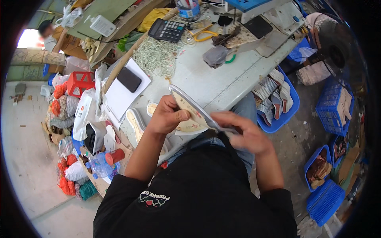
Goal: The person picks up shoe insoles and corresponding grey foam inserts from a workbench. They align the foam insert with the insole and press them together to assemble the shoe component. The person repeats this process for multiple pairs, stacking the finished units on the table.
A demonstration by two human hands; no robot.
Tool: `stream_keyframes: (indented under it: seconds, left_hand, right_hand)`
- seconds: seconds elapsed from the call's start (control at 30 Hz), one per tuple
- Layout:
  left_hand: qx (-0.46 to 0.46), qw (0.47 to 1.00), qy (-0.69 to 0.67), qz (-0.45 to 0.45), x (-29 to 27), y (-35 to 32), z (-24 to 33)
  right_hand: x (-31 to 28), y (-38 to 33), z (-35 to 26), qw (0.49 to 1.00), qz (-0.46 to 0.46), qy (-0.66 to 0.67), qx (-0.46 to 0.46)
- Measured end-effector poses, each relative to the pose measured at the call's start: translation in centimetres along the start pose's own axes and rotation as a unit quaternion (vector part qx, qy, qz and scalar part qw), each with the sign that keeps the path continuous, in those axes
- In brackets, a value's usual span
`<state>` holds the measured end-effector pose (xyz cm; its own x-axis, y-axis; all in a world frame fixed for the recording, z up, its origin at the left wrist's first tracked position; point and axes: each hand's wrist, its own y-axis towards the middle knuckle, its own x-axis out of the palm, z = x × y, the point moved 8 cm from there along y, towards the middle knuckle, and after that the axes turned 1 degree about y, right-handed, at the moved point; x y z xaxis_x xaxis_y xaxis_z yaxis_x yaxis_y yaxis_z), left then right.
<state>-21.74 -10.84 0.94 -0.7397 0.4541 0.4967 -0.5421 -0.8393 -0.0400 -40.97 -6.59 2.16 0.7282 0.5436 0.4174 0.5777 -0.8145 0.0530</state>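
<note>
My left hand (166, 116) grips a beige shoe insole (189, 115) by its lower edge, thumb on top, in front of my chest at the near edge of the pale worktable (222, 81). My right hand (244, 133) pinches the grey strip that runs along the insole's right edge, fingers closed on it. The insole stands tilted, its tip pointing up and left. Another insole (137, 123) lies on the table just left of my left hand.
On the table: a black calculator (166, 29), a heap of pale elastic cord (158, 57), a phone on white paper (129, 79), yellow-handled scissors (204, 35). Blue crates of insoles (278, 103) stand at my right. Bags and a water bottle (101, 164) sit at my left.
</note>
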Motion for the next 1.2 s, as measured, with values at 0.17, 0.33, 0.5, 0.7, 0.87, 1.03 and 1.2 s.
stream_keyframes:
  seconds: [0.17, 0.33, 0.5, 0.7, 0.87, 1.03, 1.2]
  left_hand:
    - [0.023, 0.995, -0.087, 0.050, -0.9, 0.8, -0.4]
    - [0.058, 0.994, -0.016, 0.093, -2.2, 0.2, 0.6]
    - [0.040, 0.982, -0.068, 0.170, -6.6, -0.6, 0.3]
    - [-0.017, 0.827, 0.551, 0.113, -7.7, -4.2, 3.7]
    - [-0.009, 0.674, 0.732, -0.096, -6.6, -6.1, 1.0]
    - [0.008, 0.666, 0.736, -0.125, -6.7, -5.5, 1.2]
    - [-0.039, 0.664, 0.724, -0.180, -6.9, -4.2, 0.4]
  right_hand:
    - [0.8, -1.7, 0.9, 0.959, 0.126, -0.251, -0.024]
    - [2.6, -0.7, -0.2, 0.862, 0.160, -0.472, -0.096]
    - [4.0, 0.7, -0.3, 0.800, 0.126, -0.571, -0.135]
    - [-4.8, 4.2, 5.1, 0.887, 0.252, -0.386, 0.008]
    - [-6.1, 6.1, 5.8, 0.764, 0.272, -0.583, -0.049]
    - [-1.4, 5.7, 4.6, 0.805, 0.202, -0.547, -0.110]
    - [1.1, 5.9, 5.8, 0.847, 0.141, -0.502, -0.103]
